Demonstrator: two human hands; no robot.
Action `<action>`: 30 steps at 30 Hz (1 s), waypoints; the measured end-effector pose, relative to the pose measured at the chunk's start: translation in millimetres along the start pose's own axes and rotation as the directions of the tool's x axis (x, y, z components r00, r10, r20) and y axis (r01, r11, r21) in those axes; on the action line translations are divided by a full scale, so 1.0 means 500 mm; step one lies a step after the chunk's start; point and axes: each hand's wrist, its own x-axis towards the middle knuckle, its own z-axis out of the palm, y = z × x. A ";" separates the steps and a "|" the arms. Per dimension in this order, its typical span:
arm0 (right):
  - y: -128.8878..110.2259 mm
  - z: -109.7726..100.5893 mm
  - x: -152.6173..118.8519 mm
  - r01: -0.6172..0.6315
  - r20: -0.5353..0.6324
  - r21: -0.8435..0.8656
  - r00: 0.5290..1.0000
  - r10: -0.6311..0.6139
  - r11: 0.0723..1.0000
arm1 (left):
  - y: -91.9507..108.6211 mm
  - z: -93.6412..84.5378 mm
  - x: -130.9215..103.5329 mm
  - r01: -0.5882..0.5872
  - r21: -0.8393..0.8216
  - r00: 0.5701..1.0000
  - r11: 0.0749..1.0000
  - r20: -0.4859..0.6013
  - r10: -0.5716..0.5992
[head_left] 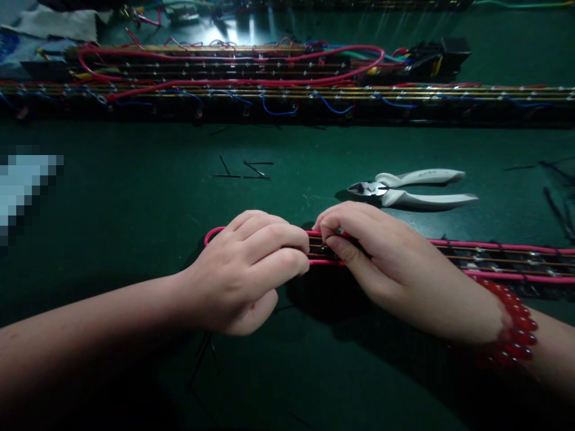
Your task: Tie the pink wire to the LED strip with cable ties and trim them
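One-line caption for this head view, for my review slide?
Both hands, left hand and right hand, pinch a red-wired strip on a green table, pliers lying behind.

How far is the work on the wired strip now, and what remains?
Done, it seems: two wired strips lie at the back of the green table. In hand: the left hand and right hand pinch the near strip at its looped pink-wire end. Left: cannot tell; its right part runs out of view. The cutters lie unused beyond the hands.
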 end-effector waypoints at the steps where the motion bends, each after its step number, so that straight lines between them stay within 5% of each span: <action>1: 0.000 0.000 0.000 -0.001 -0.004 0.000 1.000 0.001 1.000 | 0.000 0.002 0.000 0.006 0.013 1.000 1.000 -0.002 -0.006; 19: -0.001 -0.003 0.004 0.012 -0.068 0.085 0.998 -0.007 0.996 | -0.003 0.008 -0.001 0.014 0.169 0.997 0.986 0.076 -0.027; 30: 0.000 -0.005 0.004 0.017 -0.065 0.118 0.998 -0.009 0.993 | -0.006 0.007 -0.002 -0.096 0.194 0.989 0.976 0.128 0.072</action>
